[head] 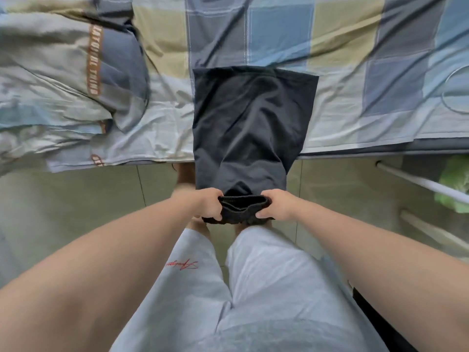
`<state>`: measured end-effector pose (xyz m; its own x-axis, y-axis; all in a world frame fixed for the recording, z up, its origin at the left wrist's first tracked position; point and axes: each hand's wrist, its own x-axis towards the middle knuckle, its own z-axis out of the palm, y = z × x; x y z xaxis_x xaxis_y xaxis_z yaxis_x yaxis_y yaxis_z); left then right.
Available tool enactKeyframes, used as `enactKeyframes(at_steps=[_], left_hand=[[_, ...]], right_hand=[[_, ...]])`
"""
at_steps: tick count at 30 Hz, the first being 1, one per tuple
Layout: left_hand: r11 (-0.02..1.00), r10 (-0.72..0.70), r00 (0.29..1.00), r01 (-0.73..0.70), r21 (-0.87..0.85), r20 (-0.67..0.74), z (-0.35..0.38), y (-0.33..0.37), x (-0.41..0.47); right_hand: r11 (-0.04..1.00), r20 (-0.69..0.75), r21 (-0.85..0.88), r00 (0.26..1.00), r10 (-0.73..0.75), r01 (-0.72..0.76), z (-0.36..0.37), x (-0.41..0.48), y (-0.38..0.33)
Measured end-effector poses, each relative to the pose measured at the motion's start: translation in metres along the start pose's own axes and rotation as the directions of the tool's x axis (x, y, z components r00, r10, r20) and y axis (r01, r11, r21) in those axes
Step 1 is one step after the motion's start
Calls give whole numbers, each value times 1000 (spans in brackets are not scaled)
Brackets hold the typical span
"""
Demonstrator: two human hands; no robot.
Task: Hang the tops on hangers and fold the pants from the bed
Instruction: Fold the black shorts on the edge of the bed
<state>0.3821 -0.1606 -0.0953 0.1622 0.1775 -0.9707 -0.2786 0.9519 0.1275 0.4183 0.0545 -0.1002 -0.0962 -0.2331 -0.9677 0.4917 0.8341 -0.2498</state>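
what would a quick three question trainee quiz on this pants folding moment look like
1. True or false: the left hand and the right hand both grip the black pants.
2. Where does the far end of the pants rest? A) on the bed B) on the floor C) on a hanger
3. Fill in: the crumpled quilt lies on the pants' ____ side.
Key: 1 true; 2 A; 3 left.
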Motion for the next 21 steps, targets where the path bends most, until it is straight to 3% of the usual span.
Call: enactKeyframes(at_steps=[3, 8, 10, 14, 17, 21], left_hand=[[985, 18, 998, -29, -168, -64, -27, 10, -2], [959, 85, 910, -185, -215, -405, -100, 37, -5], [926, 100, 842, -273, -259, -530, -127, 47, -2], [856, 87, 617, -448, -258, -782, -159, 61, 6], [814, 3, 532, -493, -307, -847, -163, 60, 16], [835, -188, 520, -363, -414, -834, -147, 45, 37]], right_hand=[[994, -75, 108, 997, -16, 25, -28, 2, -6], [956, -324, 266, 946, -33, 124, -105, 10, -31], [940, -437, 292, 899, -35, 178, -134, 16, -43], [933, -676, 278, 737, 22, 227, -174, 35, -63], [923, -750, 311, 655, 92, 227, -181, 45, -66], [912, -712, 384, 675, 194, 144, -161, 60, -47]])
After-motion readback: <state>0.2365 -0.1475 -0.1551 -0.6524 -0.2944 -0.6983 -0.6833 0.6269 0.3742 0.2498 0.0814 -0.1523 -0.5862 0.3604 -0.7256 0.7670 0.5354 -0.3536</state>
